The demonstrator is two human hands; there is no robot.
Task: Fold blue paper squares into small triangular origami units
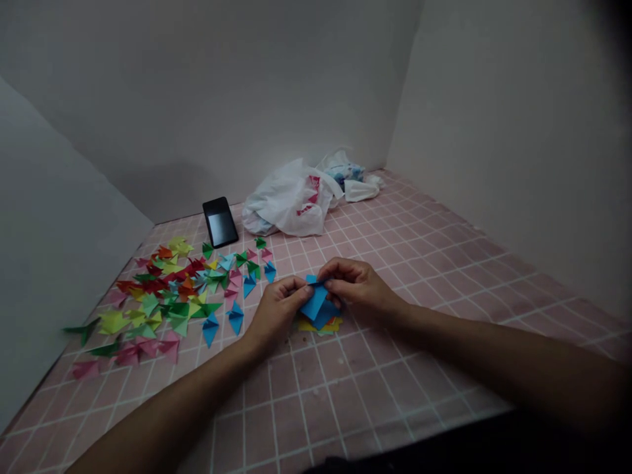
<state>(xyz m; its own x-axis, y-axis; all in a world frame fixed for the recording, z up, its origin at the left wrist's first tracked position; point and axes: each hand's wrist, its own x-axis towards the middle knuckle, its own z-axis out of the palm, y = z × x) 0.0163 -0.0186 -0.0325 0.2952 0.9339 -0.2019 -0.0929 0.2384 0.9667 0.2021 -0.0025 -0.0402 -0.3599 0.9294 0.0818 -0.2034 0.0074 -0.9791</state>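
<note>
Fingers: left fingers (296, 288) and right fingers (330, 272) pinch blue folded paper (315, 301) at its upper edge.
Paper: between both hands, over yellow folded paper (320, 326).
Risk: uneven pinch pressure could misalign the fold.

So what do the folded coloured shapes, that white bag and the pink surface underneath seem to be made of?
The folded blue piece and the other shapes look like thin, matte coloured paper, judging by their sharp creases. The white bag seems to be thin plastic, with soft crumples and a slight sheen. The pink surface looks like tile, with a grid of white grout-like lines, though it could be a printed mat.
</note>
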